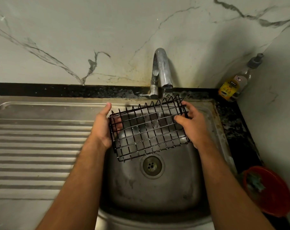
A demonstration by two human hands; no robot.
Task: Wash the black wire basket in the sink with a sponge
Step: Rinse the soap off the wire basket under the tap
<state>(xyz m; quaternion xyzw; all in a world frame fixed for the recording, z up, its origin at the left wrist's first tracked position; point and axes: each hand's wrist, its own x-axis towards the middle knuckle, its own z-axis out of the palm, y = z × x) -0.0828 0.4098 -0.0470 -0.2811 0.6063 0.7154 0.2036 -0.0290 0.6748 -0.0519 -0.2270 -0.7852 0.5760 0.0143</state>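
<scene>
Both bare forearms reach forward, hands facing each other.

The left hand (102,128) has its thumb pointing up and its fingers (116,122) curled inward toward the right; the right hand (193,125) mirrors it, thumb stretched left, fingers (184,105) bent over the far corner.

Metal, stone and plastic, mostly wet

Glossy black-coated wire basket (149,128); dull, stained steel sink (155,193) with ribbed drainboard (34,146); water-spotted chrome tap (161,70); speckled black stone bench (230,120); veined marble-look wall (74,39); clear plastic bottle (235,83); shiny red plastic bowl (276,201).
</scene>
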